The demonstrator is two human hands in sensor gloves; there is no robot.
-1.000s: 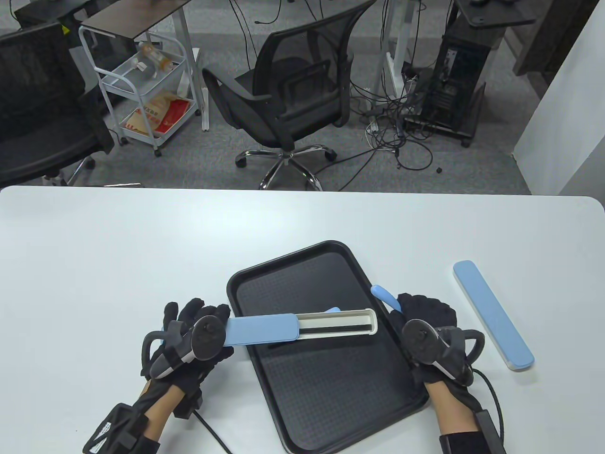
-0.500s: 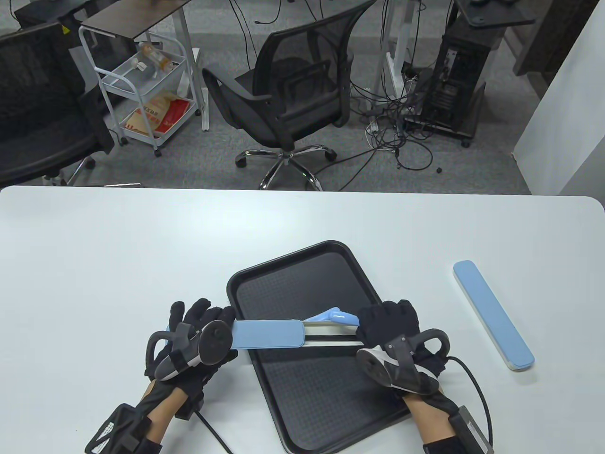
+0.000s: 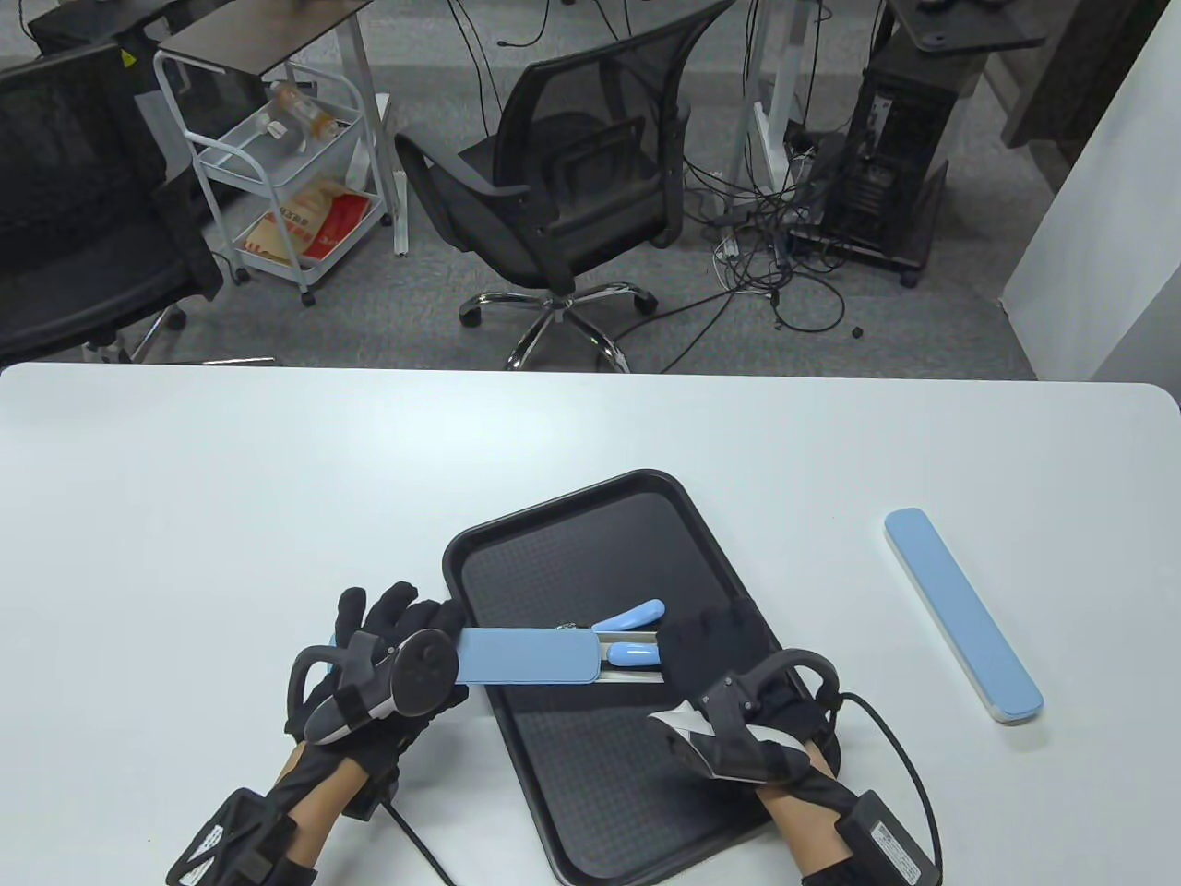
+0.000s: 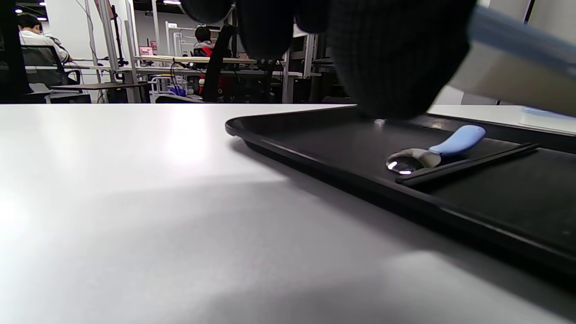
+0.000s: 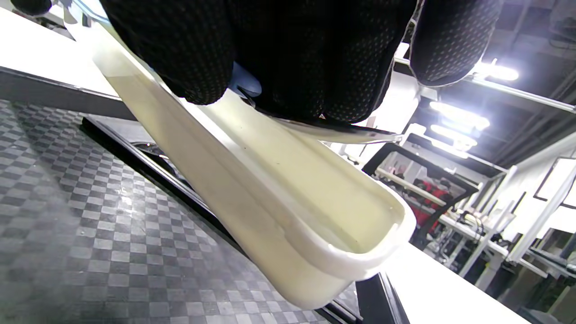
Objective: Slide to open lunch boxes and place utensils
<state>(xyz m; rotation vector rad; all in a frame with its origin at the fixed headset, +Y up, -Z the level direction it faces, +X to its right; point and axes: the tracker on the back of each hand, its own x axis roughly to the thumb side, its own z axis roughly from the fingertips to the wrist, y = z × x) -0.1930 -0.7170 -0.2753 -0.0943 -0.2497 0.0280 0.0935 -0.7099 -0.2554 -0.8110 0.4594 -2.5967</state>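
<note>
My left hand [image 3: 397,646] grips the lid end of a slim utensil case with a blue sliding lid [image 3: 526,655], held over the black tray [image 3: 590,766]. The lid is slid partway back, baring the white base [image 5: 288,202]. My right hand [image 3: 710,651] is over the open base and pinches a blue-handled metal utensil [image 3: 632,653], which lies along the base in the right wrist view [image 5: 342,130]. A blue-handled spoon [image 4: 450,144] and black chopsticks [image 4: 468,164] lie on the tray under the case. The spoon's handle also shows in the table view [image 3: 632,614].
A second blue-lidded case [image 3: 964,614] lies closed on the white table [image 3: 231,480], to the right of the tray. Beyond the table's far edge stand an office chair [image 3: 572,194] and a white cart [image 3: 277,175].
My right hand has moved left from the tray's right edge with the blue-handled utensil and now covers the open end of the case. My left hand has barely shifted.
</note>
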